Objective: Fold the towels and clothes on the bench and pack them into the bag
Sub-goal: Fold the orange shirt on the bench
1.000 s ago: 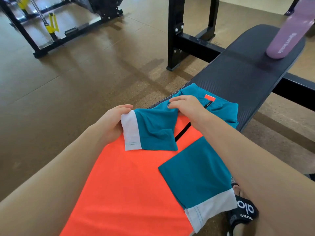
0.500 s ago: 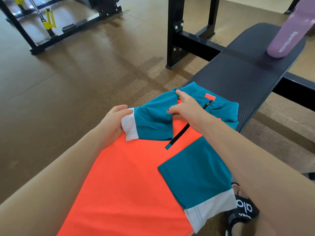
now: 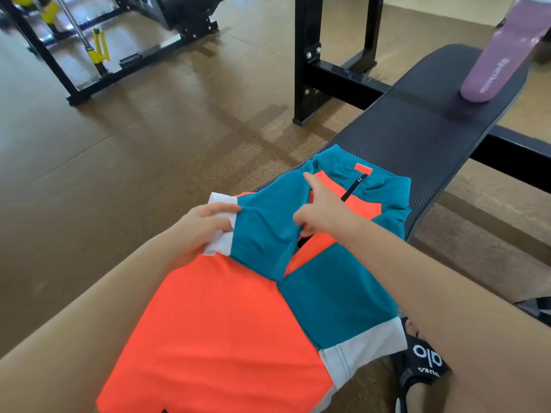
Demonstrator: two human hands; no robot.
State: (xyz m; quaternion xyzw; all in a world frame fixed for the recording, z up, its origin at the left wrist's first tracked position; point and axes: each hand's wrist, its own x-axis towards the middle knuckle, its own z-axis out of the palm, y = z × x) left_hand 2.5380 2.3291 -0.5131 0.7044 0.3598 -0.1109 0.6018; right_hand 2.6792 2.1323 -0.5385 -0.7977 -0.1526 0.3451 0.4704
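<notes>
— Fingers (image 3: 222, 211) of left hand (image 3: 199, 231): curled, pinching white cuff (image 3: 219, 222) of teal sleeve (image 3: 262, 231). Right?

— Yes. Thumb on top, cuff clamped between thumb and curled fingers.

— And right hand (image 3: 323, 214)?

— Index finger stretched out, pointing up toward collar (image 3: 362, 177); remaining fingers tucked under, seemingly nipping sleeve fabric near shoulder seam. Hard to tell how firm.

— Changed over last second?

— Sleeve swung outward. A second ago folded in over orange chest; now lifted and drawn back toward left edge, cuff beyond orange panel. Right hand shifted up, index newly extended.

— Meaning for task?

— Probably a redo of sleeve fold: opened, smoothed, then laid back cleanly. Early stage only.

— Jersey (image 3: 226, 332) location?

— Flat on padded surface (image 3: 417, 138), collar away, hem near. Other sleeve (image 3: 337, 296) already folded down along right side. Purple bottle (image 3: 495, 70) lying at far end. No bag in view.
</notes>
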